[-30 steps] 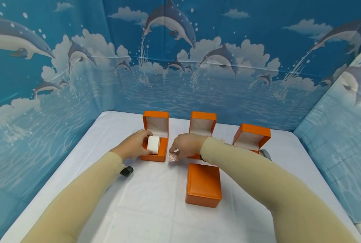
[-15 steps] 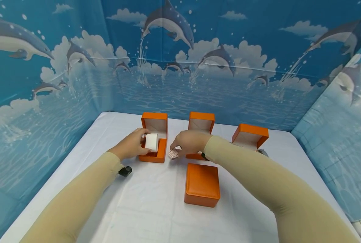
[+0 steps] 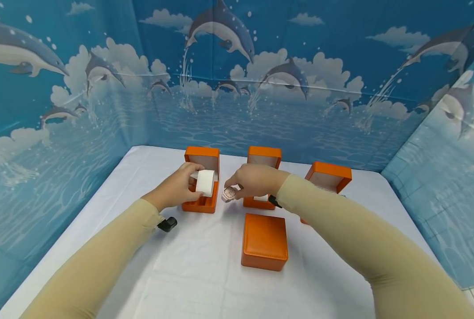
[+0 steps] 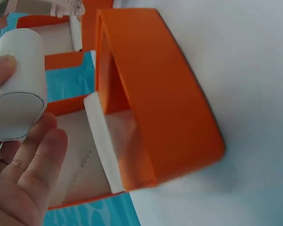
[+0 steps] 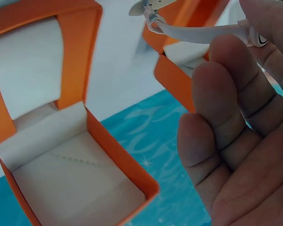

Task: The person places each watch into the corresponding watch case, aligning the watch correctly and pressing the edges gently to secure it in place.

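Note:
My left hand (image 3: 177, 184) grips a white watch cushion (image 3: 205, 183) between thumb and fingers, just above the left open orange watch box (image 3: 198, 207). In the left wrist view the cushion (image 4: 26, 66) is clear of that box's base (image 4: 165, 108). A pale pink wristwatch (image 3: 229, 194) is pinched by my right hand (image 3: 256, 180), a short way right of the cushion. Its light strap (image 5: 203, 34) stretches out from the thumb and fingertips in the right wrist view. Behind my right hand stands the middle open orange box (image 3: 264, 151), partly hidden, with something white in its base.
A closed orange box (image 3: 264, 241) sits in front of the middle one. Farther right, a third open orange box (image 3: 332, 170) is partly covered by my right sleeve. All stand on a white-clothed table (image 3: 189, 266), with a dolphin-print curtain (image 3: 229, 115) behind and at the sides.
My left hand has lifted the cushion up out of the left box's base and tilted it. The right hand has raised the wristwatch slightly.

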The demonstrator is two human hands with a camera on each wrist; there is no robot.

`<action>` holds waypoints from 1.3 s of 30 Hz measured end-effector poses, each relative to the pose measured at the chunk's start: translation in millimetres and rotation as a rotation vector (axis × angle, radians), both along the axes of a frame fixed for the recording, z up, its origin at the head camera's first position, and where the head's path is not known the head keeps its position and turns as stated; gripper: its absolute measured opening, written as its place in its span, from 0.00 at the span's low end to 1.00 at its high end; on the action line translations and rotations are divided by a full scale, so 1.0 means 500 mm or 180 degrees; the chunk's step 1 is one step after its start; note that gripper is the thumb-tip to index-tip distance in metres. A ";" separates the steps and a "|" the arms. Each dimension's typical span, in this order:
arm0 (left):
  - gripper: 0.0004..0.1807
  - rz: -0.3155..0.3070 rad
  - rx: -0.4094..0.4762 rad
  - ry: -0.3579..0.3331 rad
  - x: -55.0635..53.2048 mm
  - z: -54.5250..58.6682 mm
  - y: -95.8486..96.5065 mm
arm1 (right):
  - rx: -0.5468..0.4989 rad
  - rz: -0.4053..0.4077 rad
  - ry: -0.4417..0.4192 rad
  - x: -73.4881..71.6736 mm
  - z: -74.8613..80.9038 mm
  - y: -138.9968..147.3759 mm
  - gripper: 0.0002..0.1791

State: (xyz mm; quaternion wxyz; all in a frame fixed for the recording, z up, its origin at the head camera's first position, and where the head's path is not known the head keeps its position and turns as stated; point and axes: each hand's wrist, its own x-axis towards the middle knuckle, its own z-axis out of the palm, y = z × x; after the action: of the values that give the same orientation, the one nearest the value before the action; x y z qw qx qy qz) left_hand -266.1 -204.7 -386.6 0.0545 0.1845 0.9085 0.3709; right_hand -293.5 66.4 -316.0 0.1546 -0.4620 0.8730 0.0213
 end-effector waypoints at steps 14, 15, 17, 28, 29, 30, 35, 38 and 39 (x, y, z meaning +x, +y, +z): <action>0.42 -0.0322 0.0224 -0.0093 0.024 0.018 0.053 | -0.0159 0.0086 0.0108 0.045 0.044 0.017 0.25; 0.41 -0.0320 0.0206 -0.0069 0.025 0.019 0.054 | -0.0174 0.0101 0.0105 0.049 0.045 0.018 0.25; 0.41 -0.0319 0.0182 -0.0017 0.025 0.020 0.056 | -0.0196 0.0155 0.0130 0.057 0.047 0.019 0.24; 0.41 -0.0494 0.0399 -0.0107 0.034 0.024 0.067 | -0.0215 0.0254 0.0458 0.081 0.052 0.026 0.18; 0.41 -0.0504 0.0405 -0.0122 0.035 0.024 0.068 | -0.0209 0.0230 0.0475 0.081 0.053 0.026 0.18; 0.41 -0.0522 0.0410 -0.0134 0.036 0.024 0.070 | -0.0200 0.0216 0.0493 0.082 0.053 0.028 0.18; 0.41 -0.0626 0.0544 -0.0277 0.041 0.020 0.078 | -0.0181 0.0207 0.0593 0.087 0.055 0.036 0.20; 0.41 -0.0675 0.0698 -0.0463 0.043 0.016 0.084 | -0.0164 0.0209 0.0641 0.091 0.054 0.043 0.21; 0.41 -0.0685 0.0745 -0.0521 0.043 0.014 0.086 | -0.0156 0.0206 0.0648 0.092 0.054 0.045 0.21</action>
State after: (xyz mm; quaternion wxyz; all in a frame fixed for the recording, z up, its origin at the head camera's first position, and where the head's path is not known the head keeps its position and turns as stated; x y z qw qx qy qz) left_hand -244.8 -161.5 -379.8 0.1459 0.2550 0.8266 0.4800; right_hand -247.4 89.0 -289.2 0.0530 -0.4891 0.8691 0.0517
